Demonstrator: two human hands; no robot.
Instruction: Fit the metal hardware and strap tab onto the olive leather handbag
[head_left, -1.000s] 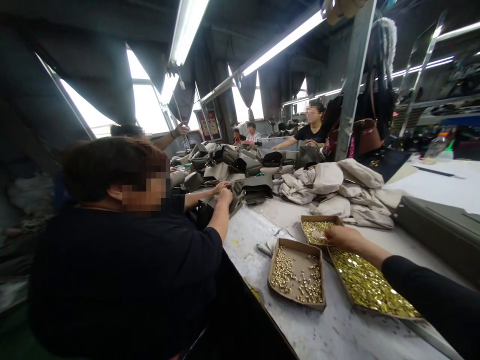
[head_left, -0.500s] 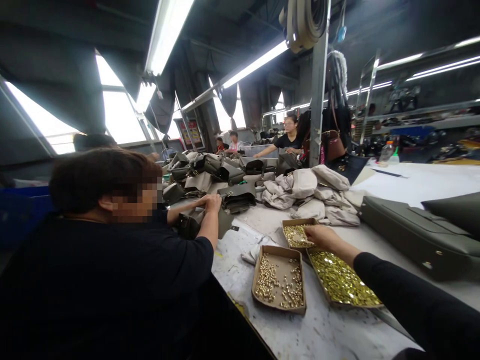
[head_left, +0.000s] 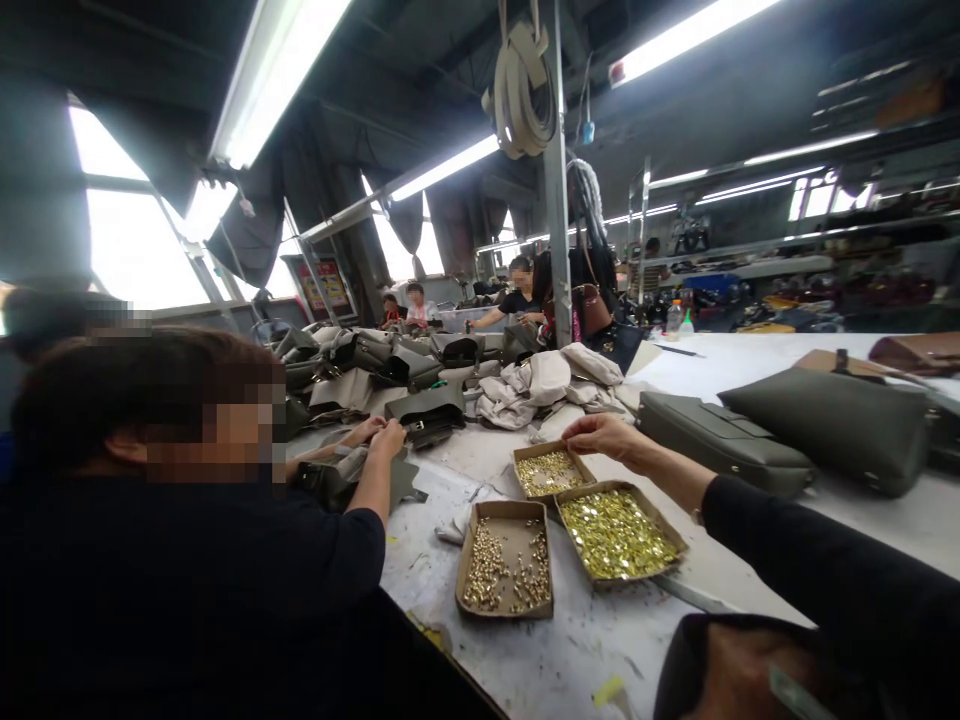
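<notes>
Far left there's a co-worker (head_left: 187, 590) with both hands on a grey bag (head_left: 326, 487). Mid-frame on the desk (head_left: 577, 640): a tray (head_left: 516, 525) of round studs, then the small tray (head_left: 536, 449) of gold bits (head_left: 550, 474). Right hand (head_left: 609, 440) is at its upper right corner, fingertips bunched, bits just below left of the grip; can't tell if it's pinching one. Big gold tray (head_left: 637, 577) sits below that hand. Lower right's a brown blur (head_left: 750, 665), can't tell if that's the left hand, or its grip.
</notes>
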